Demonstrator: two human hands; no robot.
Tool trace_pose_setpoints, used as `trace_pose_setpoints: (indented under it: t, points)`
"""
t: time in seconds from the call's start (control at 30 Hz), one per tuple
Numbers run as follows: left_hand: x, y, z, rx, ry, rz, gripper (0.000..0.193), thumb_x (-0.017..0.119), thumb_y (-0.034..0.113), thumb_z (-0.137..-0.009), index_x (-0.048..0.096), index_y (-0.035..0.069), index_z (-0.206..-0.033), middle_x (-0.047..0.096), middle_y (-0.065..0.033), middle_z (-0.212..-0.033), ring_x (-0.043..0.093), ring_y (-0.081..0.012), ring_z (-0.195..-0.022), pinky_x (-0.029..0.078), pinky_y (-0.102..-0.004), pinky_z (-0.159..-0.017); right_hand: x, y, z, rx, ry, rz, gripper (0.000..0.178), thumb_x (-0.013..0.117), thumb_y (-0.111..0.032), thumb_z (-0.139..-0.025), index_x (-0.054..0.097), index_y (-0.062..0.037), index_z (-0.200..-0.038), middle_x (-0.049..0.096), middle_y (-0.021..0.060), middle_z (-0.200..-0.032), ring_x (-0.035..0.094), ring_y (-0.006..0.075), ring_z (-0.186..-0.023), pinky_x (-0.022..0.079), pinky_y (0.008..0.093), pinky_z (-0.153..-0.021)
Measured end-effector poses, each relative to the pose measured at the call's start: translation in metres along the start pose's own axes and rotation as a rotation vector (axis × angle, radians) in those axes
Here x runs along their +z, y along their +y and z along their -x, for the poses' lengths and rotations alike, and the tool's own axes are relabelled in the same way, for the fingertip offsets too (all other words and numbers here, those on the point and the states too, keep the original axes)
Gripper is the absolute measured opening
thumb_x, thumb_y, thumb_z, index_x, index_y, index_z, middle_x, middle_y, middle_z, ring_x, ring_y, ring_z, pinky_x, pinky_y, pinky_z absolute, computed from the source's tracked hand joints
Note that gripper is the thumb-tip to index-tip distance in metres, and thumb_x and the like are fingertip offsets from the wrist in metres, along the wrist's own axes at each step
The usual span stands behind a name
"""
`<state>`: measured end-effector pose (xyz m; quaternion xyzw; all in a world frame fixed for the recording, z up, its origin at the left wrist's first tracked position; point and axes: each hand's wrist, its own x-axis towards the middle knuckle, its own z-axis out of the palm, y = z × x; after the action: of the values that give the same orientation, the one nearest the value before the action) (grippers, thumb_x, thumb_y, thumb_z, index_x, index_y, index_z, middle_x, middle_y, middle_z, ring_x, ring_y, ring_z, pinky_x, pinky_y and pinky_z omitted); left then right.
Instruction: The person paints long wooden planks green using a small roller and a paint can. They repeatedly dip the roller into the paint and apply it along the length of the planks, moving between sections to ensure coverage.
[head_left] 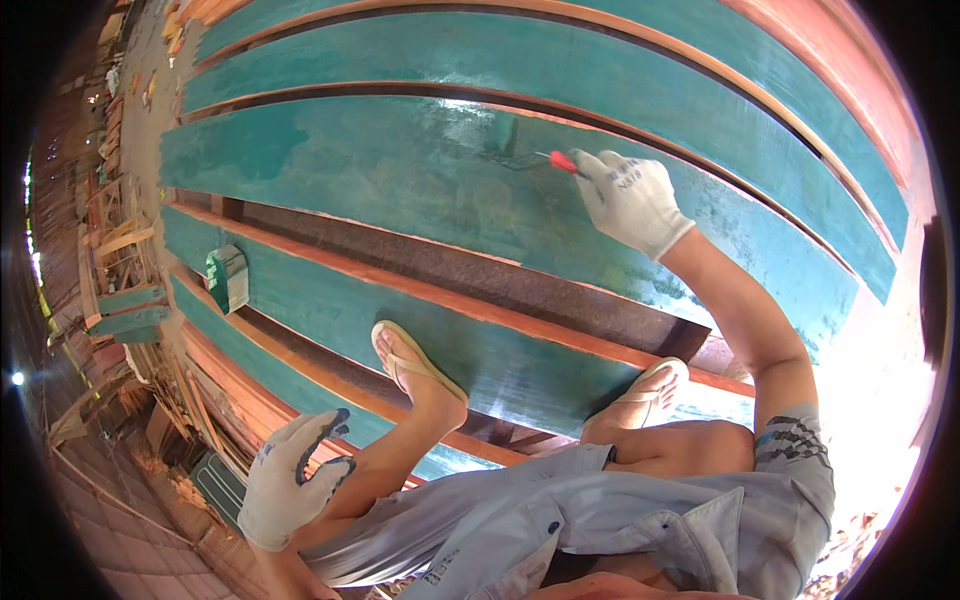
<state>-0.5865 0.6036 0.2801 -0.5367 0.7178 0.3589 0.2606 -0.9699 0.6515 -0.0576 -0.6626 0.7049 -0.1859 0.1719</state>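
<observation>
In my right hand [632, 195], gloved in white, is a paint roller [563, 161] with a red handle and a thin wire. Its head, hard to make out against the green, is by a wet, shiny patch on a wide green plank [400, 170]. My left hand [290, 480], in a white glove with dark-coated fingertips, is held beside my left leg. Its thumb and fingers are apart, with nothing between them. A small paint-smeared container [228, 278] stands toward the left end of the nearer green plank [310, 285].
Both my feet, in pale flip-flops [425, 360], rest on the nearer plank. Dark gaps separate the planks, whose edges are bare reddish wood. More green planks [640, 95] lie farther away. Wood scraps and offcuts [125, 240] are piled at the left, near a dark slatted piece [218, 487].
</observation>
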Motion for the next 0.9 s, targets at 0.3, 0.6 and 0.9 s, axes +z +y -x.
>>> trace_pose_setpoints:
  t: [0.3, 0.6, 0.9]
  points:
    - [-0.003, 0.008, -0.005, 0.079, 0.001, 0.005, 0.057, 0.082, 0.021, -0.090, 0.066, -0.005, -0.138, 0.073, -0.0206, -0.123, 0.074, -0.0319, -0.114, 0.056, -0.0374, -0.099, 0.012, -0.009, -0.057, -0.039, -0.073, 0.129, 0.025, 0.058, -0.021, -0.102, 0.070, -0.0058, -0.118, 0.075, 0.0153, -0.087, 0.076, 0.0320, -0.076, 0.058, 0.0455, -0.060]
    - [0.007, -0.001, 0.000, 0.023, -0.002, 0.041, 0.054, 0.083, 0.020, -0.087, 0.068, -0.003, -0.134, 0.075, -0.0197, -0.121, 0.073, -0.0374, -0.110, 0.057, -0.0414, -0.096, -0.030, 0.003, 0.005, 0.022, -0.076, 0.072, 0.022, 0.057, -0.021, -0.102, 0.070, -0.0083, -0.115, 0.075, 0.0151, -0.086, 0.075, 0.0333, -0.075, 0.057, 0.0475, -0.061]
    - [0.005, 0.015, -0.005, 0.132, 0.008, -0.024, 0.054, 0.085, 0.023, -0.087, 0.068, -0.003, -0.132, 0.075, -0.0215, -0.120, 0.072, -0.0421, -0.107, 0.057, -0.0450, -0.093, 0.001, 0.004, -0.048, -0.062, 0.027, 0.107, 0.018, 0.057, -0.018, -0.098, 0.070, -0.0072, -0.105, 0.074, 0.0133, -0.081, 0.075, 0.0316, -0.073, 0.055, 0.0466, -0.059]
